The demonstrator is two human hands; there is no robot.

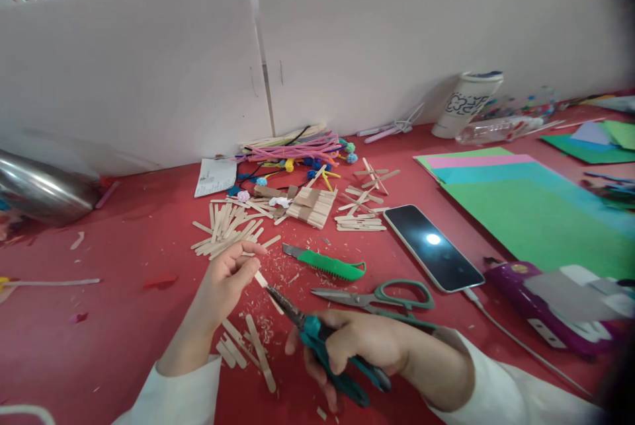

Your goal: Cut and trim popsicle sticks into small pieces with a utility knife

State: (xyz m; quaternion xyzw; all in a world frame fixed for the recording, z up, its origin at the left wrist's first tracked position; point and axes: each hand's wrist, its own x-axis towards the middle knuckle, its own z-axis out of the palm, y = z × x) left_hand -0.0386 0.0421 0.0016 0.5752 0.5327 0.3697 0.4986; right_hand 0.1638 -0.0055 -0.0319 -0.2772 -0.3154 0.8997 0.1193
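Observation:
My left hand pinches a short flat wooden stick between thumb and fingers. The narrow jaws of the needle-nose pliers meet the stick's lower end. My right hand is wrapped around their teal and black handles. Below, several cut stick pieces and a longer craft stick lie among wood shavings. A green utility knife and green-handled scissors rest beyond the pliers. Past my left hand spreads a loose heap of craft sticks.
A bundled stack of sticks and pink pipe cleaners lie near the white partition. To the right are a phone with a cable, a purple device, coloured paper and a paper cup. A metal bottle lies left.

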